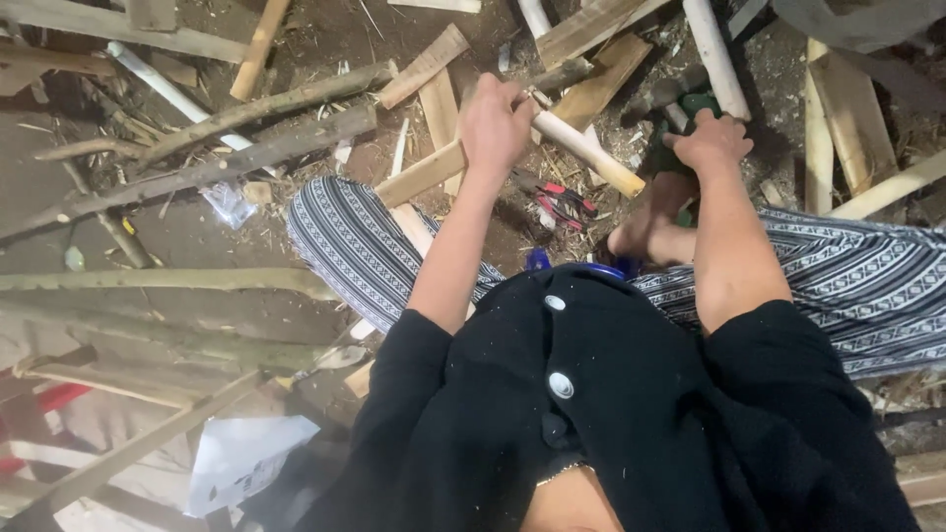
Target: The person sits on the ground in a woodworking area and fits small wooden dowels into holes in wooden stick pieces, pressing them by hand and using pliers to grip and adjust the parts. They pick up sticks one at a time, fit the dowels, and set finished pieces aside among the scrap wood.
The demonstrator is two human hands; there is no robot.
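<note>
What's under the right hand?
The right hand covers a dark green thing, only its top edge showing. Its shape is hidden. The left hand grips a pale wooden stick nearby.

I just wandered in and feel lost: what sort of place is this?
Probably a rough woodworking spot on bare ground. Sawn planks and stripped branches lie scattered about, and the left hand grips a peeled wooden pole.

Rough woodworking spot, dirt floor (325, 39), scattered planks (591, 94), stripped branches (246, 108)
</note>
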